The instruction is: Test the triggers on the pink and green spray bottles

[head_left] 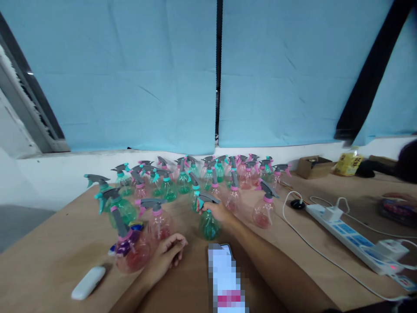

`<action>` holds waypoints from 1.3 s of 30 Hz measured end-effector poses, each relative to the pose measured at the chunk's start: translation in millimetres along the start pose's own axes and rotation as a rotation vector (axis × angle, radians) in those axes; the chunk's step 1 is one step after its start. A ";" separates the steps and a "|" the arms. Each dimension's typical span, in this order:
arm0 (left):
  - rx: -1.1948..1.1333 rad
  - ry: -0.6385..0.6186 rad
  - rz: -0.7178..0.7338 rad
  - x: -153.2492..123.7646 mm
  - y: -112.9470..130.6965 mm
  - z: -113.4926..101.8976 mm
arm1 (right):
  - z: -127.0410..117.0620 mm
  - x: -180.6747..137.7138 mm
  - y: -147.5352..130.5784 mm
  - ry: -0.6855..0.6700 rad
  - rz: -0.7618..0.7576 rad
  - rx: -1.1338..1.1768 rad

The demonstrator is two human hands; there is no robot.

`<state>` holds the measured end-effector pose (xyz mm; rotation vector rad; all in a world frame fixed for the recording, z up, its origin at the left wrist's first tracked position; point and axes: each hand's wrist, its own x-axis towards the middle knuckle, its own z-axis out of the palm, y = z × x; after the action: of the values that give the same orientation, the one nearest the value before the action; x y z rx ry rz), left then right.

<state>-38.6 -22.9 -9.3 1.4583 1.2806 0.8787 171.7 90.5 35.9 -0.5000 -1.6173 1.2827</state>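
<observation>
My right hand (219,210) is wrapped round the neck of a green spray bottle (210,227), just under its grey and teal trigger head. The bottle stands upright at or just above the table. My left hand (172,249) rests on the table, fingers loosely bent and apart, with nothing in it. Right beside it are a pink spray bottle (133,254) with a grey head and another pink spray bottle (159,226). Between my forearms lies a phone (224,274), its screen blurred out.
Several pink and green spray bottles (169,189) crowd the table's back. A white oval case (88,282) lies front left. To the right are a power strip (348,239) with cables, a cardboard box (313,167), a yellow-labelled bottle (348,163) and part of another person (407,163).
</observation>
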 end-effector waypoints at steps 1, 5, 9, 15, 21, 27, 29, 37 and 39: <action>0.003 -0.004 0.002 0.2 -0.6 -0.1 | 0.4 1.3 0.2 -0.003 -0.022 -0.012; 0.009 0.002 0.001 -0.1 -0.5 0.0 | 4.1 6.4 2.5 0.008 -0.097 -0.038; 0.007 0.002 -0.013 -2.8 4.7 1.3 | 12.4 11.3 7.1 0.033 -0.027 0.016; -0.003 -0.008 -0.008 -3.7 7.2 3.1 | 31.4 21.4 23.1 0.175 -0.079 -0.197; 0.023 -0.011 0.010 -2.9 4.4 2.6 | 53.4 26.1 37.1 0.308 -0.262 -0.233; 0.033 -0.010 0.014 -3.8 4.9 2.1 | 65.6 29.6 36.6 0.454 -0.360 -0.440; 0.032 -0.002 0.003 -4.1 6.2 2.7 | 68.2 30.8 35.1 0.463 -0.378 -0.502; 0.036 -0.002 0.011 -5.2 10.6 4.7 | 69.2 33.8 31.7 0.457 -0.338 -0.486; 0.043 0.000 0.011 -5.4 10.3 4.7 | 69.0 36.2 30.9 0.440 -0.327 -0.488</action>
<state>-32.3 -28.9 -0.2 1.5006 1.3000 0.8633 88.6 95.5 25.7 -0.7209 -1.5435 0.4839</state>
